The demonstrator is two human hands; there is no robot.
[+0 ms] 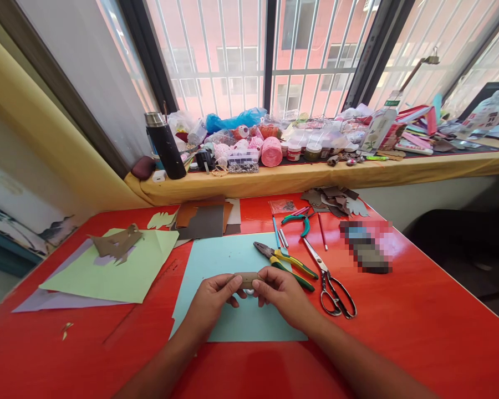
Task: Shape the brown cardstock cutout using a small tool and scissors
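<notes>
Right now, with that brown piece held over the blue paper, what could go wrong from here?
The brown piece is pinched near its ends by the left grip and right grip, so uneven pulling might bend it or free one end.
The pliers lie close beside the right grip; a sideways move could bump them.
The scissors lie with their handles near the right forearm, which might nudge them.

Forward-and-down view from the person's head, over a red counter [419, 310].
Looks along both forearms [174, 349] from the bottom edge to the left hand [214, 299] and right hand [285, 291], close by, just below mid-frame; spreads wide across the counter, then reaches past to the cluttered ledge [233, 185] and barred window [216, 33], farther off, splaying the window frames [269, 55] outward toward the top.
</notes>
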